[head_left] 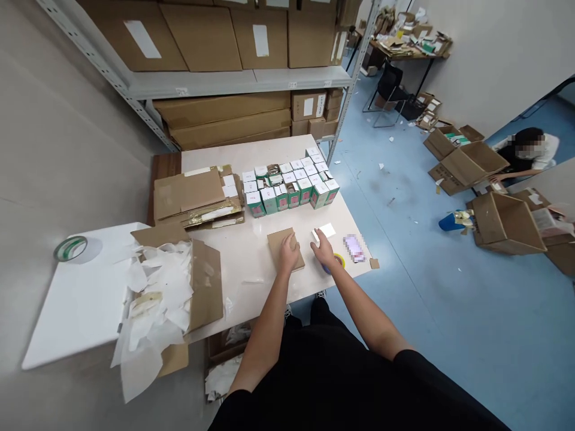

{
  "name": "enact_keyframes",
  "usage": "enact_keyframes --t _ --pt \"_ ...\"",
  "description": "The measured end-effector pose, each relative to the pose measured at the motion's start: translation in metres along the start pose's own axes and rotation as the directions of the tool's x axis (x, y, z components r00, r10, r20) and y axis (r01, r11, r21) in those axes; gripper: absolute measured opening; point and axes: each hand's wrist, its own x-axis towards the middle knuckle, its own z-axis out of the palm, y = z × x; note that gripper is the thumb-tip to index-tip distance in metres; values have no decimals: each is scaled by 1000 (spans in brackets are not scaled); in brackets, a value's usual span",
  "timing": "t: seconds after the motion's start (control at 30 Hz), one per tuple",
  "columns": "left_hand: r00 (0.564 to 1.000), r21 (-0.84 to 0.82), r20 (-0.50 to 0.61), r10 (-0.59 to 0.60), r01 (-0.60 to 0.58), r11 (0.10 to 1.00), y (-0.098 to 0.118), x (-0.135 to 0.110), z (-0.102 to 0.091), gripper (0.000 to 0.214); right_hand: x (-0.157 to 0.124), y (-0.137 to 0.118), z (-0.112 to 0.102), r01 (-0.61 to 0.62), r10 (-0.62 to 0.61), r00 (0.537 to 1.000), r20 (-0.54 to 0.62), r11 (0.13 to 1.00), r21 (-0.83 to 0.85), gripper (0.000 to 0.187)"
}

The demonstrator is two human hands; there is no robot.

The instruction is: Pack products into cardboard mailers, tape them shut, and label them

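Small brown cardboard box, lying flat, slightly turned, white rectangular piece to its right

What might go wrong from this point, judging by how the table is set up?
1. The right forearm passes over a roll of tape near the table's front edge; the right hand drawing back might knock it off.
2. The green and white boxes reach the table's right edge, so a bump could tip an outer one onto the floor.
3. White paper spills over the carton's side; a passing leg might drag it out.
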Motion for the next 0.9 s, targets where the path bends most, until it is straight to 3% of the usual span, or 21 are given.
enact_keyframes --t 0.17,0.3,0.43,0.53,0.73,0.83,0.9 --pt "987 3 105 -124 124 992 2 25 53 50 44 55 -35 -146 147 989 4 988 -50 58" --pt "938 103 177 -297 283 954 -13 51 94 53 82 104 -49 -278 297 952 81 943 -184 45" --pt "865 223 157 -477 439 870 -32 83 135 49 104 144 -43 -235 329 916 229 904 -358 30" --pt "844 291 136 -519 467 835 -44 100 162 42 106 161 -32 -166 341 864 369 887 -430 30" --pt "810 303 73 -582 538 786 -45 111 182 58 101 162 -29 -21 318 791 523 868 -497 39" --pt "824 377 96 -559 489 786 -41 113 183 63 104 158 -36 12 315 762 566 867 -499 47" --pt "844 462 86 -529 437 771 -39 112 184 53 106 157 -42 16 314 747 586 872 -488 55"
